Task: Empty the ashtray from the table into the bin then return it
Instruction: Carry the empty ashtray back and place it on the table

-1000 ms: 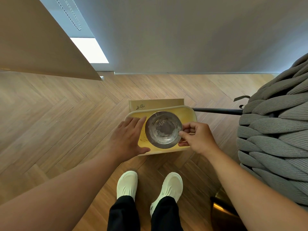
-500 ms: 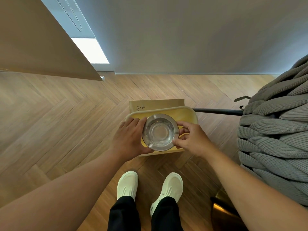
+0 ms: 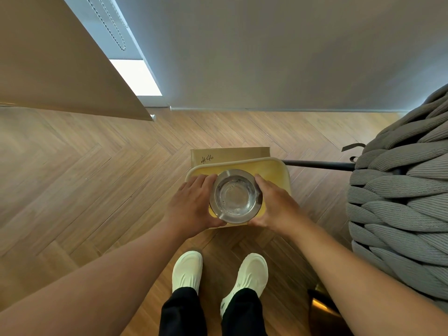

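A round clear glass ashtray [image 3: 235,196] is held level over the open yellow bin [image 3: 275,172] on the floor. My left hand [image 3: 192,205] cups its left side and my right hand [image 3: 275,203] cups its right side. The bowl faces up and looks nearly clean, with a few dark specks on the glass. Most of the bin's inside is hidden behind the ashtray and my hands.
A cardboard box [image 3: 230,156] marked "#46" stands just behind the bin. A grey woven chair [image 3: 400,202] fills the right side, with a dark bar [image 3: 317,164] running from it. My white shoes [image 3: 219,275] stand on wooden floor [image 3: 84,178]. A beige panel [image 3: 60,69] hangs at upper left.
The ashtray has turned from tilted to level, bowl up. My right hand has shifted from pinching the rim to cupping the side. Both hands have moved slightly back over the bin's near edge.
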{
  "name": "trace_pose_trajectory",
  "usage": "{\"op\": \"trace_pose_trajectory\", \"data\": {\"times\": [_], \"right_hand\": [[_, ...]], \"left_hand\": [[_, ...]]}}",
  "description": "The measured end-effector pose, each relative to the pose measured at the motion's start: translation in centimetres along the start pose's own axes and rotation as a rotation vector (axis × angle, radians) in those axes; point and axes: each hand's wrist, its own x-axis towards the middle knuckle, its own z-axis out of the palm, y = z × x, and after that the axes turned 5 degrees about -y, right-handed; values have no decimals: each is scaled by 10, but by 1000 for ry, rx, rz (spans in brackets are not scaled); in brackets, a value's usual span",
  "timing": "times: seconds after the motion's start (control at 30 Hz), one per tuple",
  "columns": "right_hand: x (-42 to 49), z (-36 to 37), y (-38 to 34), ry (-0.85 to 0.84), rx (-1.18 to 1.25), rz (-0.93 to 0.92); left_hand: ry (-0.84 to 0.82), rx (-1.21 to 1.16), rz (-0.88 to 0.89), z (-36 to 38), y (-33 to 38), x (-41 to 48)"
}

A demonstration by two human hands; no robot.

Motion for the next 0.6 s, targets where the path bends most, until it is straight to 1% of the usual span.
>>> {"op": "trace_pose_trajectory", "data": {"times": [0.13, 0.3, 0.6], "right_hand": [[-6, -1, -2, -8, 4, 9], [-18, -8, -10, 25, -3, 13], [-62, -32, -37, 74, 4, 38]], "left_hand": [[-17, -11, 8, -3, 2, -4], [-14, -4, 23, -12, 8, -8], [-18, 7, 66, -54, 32, -30]]}}
